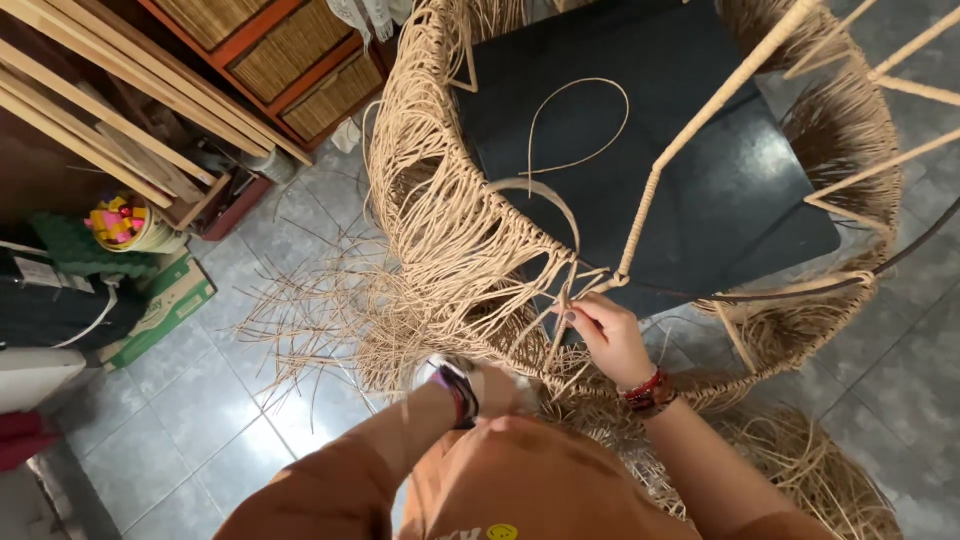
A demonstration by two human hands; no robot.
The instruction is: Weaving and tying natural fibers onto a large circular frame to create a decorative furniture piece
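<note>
A large round woven frame of pale rattan strands (440,230) stands on the tiled floor in front of me, around a black square top (660,170). My right hand (612,338), with a red bead bracelet at the wrist, pinches a flat rattan strand (572,290) where a wrapped rod (700,120) meets the rim. My left hand (492,385), a dark band on its wrist, is pushed into the woven rim lower down. It is blurred and its fingers are hidden among the strands. A thin loose strand loops across the black top (580,120).
Loose rattan offcuts (300,310) litter the grey tiles to the left. A rattan heap (830,470) lies at lower right. At the left are wooden slats (100,120), an orange shelf with wicker drawers (290,50), a pot of coloured bits (122,222) and a green box (170,300).
</note>
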